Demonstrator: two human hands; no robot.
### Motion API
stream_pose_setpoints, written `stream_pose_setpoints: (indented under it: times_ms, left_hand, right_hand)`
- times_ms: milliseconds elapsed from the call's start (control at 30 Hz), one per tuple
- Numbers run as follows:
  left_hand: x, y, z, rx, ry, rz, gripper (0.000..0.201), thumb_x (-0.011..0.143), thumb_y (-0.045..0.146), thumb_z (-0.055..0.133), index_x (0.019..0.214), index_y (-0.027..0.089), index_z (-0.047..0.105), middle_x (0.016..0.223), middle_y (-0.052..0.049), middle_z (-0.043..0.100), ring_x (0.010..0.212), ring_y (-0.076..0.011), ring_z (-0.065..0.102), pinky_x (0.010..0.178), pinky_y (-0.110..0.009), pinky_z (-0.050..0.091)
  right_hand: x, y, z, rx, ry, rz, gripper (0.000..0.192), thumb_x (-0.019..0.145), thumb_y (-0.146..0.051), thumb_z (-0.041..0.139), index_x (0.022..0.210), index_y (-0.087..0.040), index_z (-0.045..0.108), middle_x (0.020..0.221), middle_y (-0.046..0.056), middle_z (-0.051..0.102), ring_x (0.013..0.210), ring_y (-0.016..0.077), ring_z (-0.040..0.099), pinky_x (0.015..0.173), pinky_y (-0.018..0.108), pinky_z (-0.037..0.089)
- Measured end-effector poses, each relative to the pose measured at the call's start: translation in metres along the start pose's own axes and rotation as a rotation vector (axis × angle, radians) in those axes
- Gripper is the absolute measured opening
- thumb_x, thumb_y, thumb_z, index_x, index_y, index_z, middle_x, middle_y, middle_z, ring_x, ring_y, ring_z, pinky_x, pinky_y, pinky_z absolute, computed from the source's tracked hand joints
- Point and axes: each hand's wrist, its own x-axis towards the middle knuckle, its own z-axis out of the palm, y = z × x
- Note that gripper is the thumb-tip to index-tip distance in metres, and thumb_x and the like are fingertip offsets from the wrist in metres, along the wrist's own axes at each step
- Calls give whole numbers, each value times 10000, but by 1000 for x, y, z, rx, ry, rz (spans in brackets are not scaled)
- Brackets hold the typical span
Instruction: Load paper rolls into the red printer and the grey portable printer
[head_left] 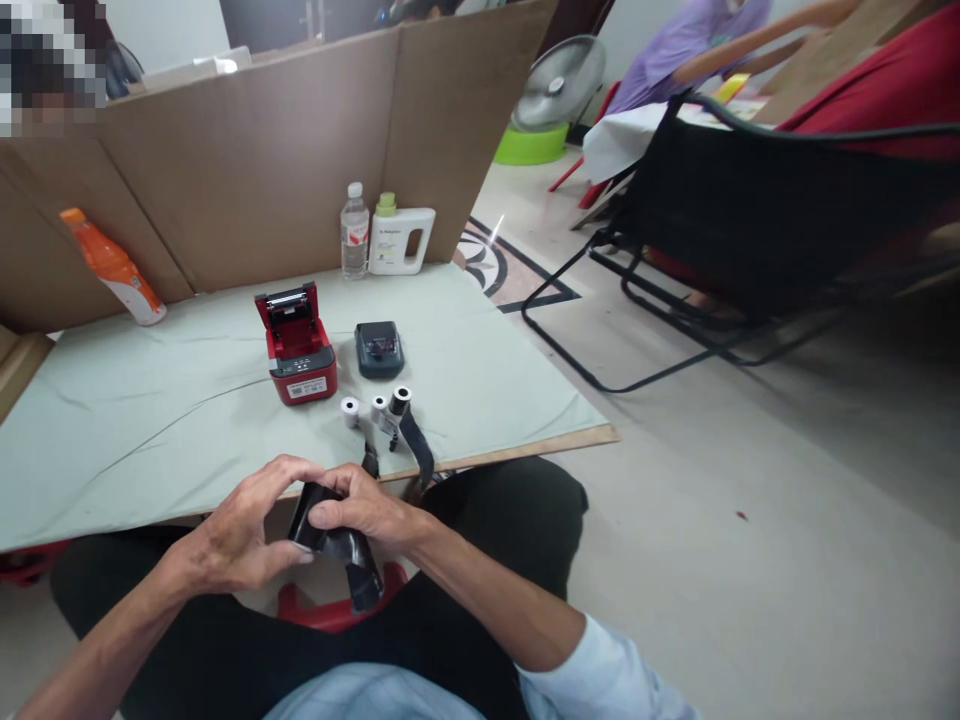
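Both hands (300,525) w/ black ribbon (337,545); printer (300,350) label unreadable.

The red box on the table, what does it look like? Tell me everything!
The red box looks like a small plastic printer. It sits upright on the pale green table, left of a dark grey device and not touching it. Its lid is flipped open and tilts back, showing a dark hollow and a roller inside. The top has a black panel with small buttons, and the front carries a white label. Small white rolls lie just in front, apart from it. No hand touches it.
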Motion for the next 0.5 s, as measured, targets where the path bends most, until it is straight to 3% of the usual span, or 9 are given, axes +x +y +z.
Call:
stream_pose_setpoints:
  times_ms: [100,233,367,500]
  left_hand:
    - [-6,-6,6,146,142,40,552,885,119,684,1401,255,541,1356,-131,649,1248,-280,649,1037,-454,575]
    - [-7,-11,14,366,377,72,421,950,100,628,1336,267,615,1229,-111,698,1109,-232,706,929,-373,626]
    - [4,-17,11,494,442,88,422,967,83,591,1355,247,615,1173,-108,712,1069,-224,715,926,-364,631]
    - [22,-31,-8,532,469,98,382,990,82,533,1327,220,649,1176,-113,721,1082,-217,719,940,-359,629]
  right_hand:
    - [4,-6,2,16,104,-15,470,683,-535,910,829,-127,727,707,-10,632,612,98,535,577,215,412]
    - [15,-19,6,0,249,-91,495,692,-583,890,790,-128,722,655,-17,596,583,91,475,544,219,361]
    - [31,-28,8,-25,341,-173,504,692,-601,882,778,-130,724,654,-21,591,594,92,462,553,227,352]
    - [49,-38,5,-11,362,-226,506,712,-585,873,912,-134,760,763,4,674,665,121,554,624,247,439]
